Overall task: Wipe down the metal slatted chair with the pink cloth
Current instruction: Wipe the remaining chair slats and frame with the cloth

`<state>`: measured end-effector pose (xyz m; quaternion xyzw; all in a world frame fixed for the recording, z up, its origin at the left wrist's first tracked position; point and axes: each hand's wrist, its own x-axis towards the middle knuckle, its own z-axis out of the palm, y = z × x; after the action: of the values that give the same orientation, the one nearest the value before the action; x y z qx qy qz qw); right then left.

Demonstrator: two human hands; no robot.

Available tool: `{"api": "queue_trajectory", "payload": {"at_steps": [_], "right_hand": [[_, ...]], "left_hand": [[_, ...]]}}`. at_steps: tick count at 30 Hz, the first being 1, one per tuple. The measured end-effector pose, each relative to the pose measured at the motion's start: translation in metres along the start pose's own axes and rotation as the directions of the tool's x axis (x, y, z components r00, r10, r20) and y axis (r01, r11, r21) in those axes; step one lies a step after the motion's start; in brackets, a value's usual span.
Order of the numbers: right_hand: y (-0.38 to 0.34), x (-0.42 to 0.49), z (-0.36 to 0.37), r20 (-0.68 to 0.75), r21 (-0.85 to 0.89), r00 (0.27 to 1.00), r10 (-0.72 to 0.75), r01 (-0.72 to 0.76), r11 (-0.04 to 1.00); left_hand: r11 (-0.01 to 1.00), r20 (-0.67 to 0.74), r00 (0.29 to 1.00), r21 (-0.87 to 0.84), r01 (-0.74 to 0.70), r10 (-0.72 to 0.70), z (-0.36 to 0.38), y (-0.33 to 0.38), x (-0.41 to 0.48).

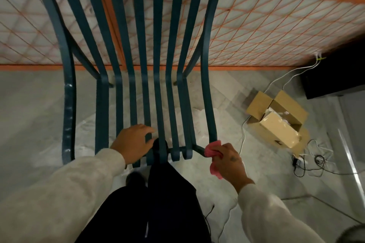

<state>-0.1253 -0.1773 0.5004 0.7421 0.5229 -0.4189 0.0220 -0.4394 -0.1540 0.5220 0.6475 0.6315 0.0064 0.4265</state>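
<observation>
The dark teal metal slatted chair (138, 55) fills the upper middle of the head view, its slats running from the backrest down to curled ends at the seat's front edge. My left hand (132, 144) grips the front ends of the middle slats. My right hand (229, 161) holds the bunched pink cloth (212, 150) against the short bar at the seat's front right corner. Part of the cloth hangs below my palm.
An orange lattice railing (266, 29) runs behind the chair. An open cardboard box (276, 122) sits on the grey tiled floor at the right, with white and black cables (308, 162) beside it. My dark-trousered legs (158, 203) stand at the seat's front.
</observation>
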Motion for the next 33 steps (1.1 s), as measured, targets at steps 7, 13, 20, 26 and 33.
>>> {"api": "queue_trajectory", "payload": {"at_steps": [7, 13, 20, 26, 33], "right_hand": [[-0.014, 0.010, -0.017, -0.261, 0.030, 0.954, -0.145, 0.158, 0.987], [-0.004, 0.043, -0.010, -0.210, -0.016, 0.969, -0.132, 0.131, 0.991], [0.055, 0.025, 0.034, -0.195, 0.164, 0.970, -0.147, 0.180, 0.970], [0.081, -0.004, 0.019, -0.085, 0.377, 0.985, -0.152, 0.173, 0.910], [0.040, 0.041, -0.005, -0.237, 0.467, 0.959, -0.158, 0.255, 0.847]], "left_hand": [[0.997, 0.043, 0.998, -0.055, 0.053, -0.051, 0.015, -0.017, -0.035], [0.994, 0.041, 0.997, -0.086, 0.073, -0.070, 0.043, -0.003, -0.033], [0.976, 0.090, 0.977, -0.078, 0.202, -0.195, 0.090, 0.002, -0.031], [0.944, 0.101, 0.957, -0.162, 0.286, -0.273, 0.126, 0.027, -0.034], [0.884, 0.050, 0.973, -0.410, 0.225, -0.225, 0.161, 0.090, 0.012]]}}
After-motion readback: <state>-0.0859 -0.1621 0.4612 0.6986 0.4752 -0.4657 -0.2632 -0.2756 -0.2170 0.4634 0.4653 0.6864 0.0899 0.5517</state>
